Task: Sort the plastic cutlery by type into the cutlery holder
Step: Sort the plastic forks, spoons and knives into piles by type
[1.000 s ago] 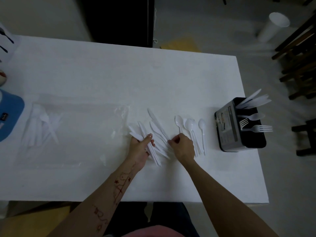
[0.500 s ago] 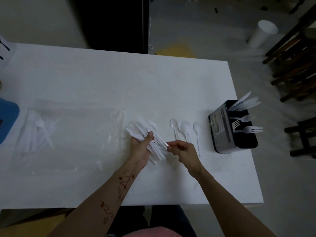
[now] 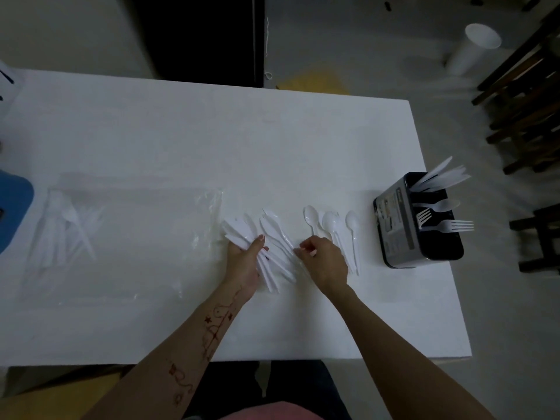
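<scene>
Several white plastic knives (image 3: 274, 237) lie fanned out on the white table (image 3: 212, 131). My left hand (image 3: 244, 262) grips a bundle of them, thumb over the top. My right hand (image 3: 324, 260) pinches the handle end of a knife at the bundle's right side. Three white spoons (image 3: 331, 222) lie side by side just right of my right hand. The black cutlery holder (image 3: 415, 225) stands near the table's right edge with knives, a spoon and two forks in it.
A clear plastic bag (image 3: 121, 237) lies on the left half of the table with more white cutlery (image 3: 66, 231) at its left end. A blue object (image 3: 12, 207) sits at the left edge. Dark chairs (image 3: 527, 116) stand right of the table, and a white cup (image 3: 472, 47) is on the floor.
My left hand has gathered the spread knives into a tighter bundle. My right hand has shifted slightly along the knife handles. The camera view has drifted a little.
</scene>
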Demonstrator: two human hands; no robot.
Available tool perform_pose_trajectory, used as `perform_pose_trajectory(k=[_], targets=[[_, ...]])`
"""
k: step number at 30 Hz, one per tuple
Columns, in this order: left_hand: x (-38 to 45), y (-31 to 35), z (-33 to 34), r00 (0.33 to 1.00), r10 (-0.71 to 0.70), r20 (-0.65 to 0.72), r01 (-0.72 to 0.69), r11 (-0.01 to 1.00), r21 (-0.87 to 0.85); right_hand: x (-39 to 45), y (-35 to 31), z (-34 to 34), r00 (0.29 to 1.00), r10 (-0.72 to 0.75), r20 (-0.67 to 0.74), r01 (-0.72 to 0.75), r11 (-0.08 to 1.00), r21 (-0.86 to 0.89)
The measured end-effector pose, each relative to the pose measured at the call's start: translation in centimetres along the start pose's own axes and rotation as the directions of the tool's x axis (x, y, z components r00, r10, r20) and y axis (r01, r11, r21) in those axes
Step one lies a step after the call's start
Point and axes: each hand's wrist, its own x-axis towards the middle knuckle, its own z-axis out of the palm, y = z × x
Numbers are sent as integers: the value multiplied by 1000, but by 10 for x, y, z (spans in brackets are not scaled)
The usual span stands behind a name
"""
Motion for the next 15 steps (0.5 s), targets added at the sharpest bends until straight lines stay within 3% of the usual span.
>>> perform_pose_trajectory(k=[3, 8, 12, 15], targets=[[-1, -3, -6, 1000, 6, 21, -7, 999, 50, 3, -7, 10, 1000, -8, 3, 8, 987, -160], [-5, -1, -5, 999, -14, 44, 12, 999, 41, 4, -10, 13, 1000, 14, -11, -16, 979, -202], [-5, -3, -4, 998, -24, 63, 25, 1000, -3, 1, -4, 12, 987, -159, 12, 153, 921, -358], [-5, -2, -1, 997, 3, 71, -5, 1000, 18, 0, -3, 13, 977, -210, 27, 202, 886, -417]])
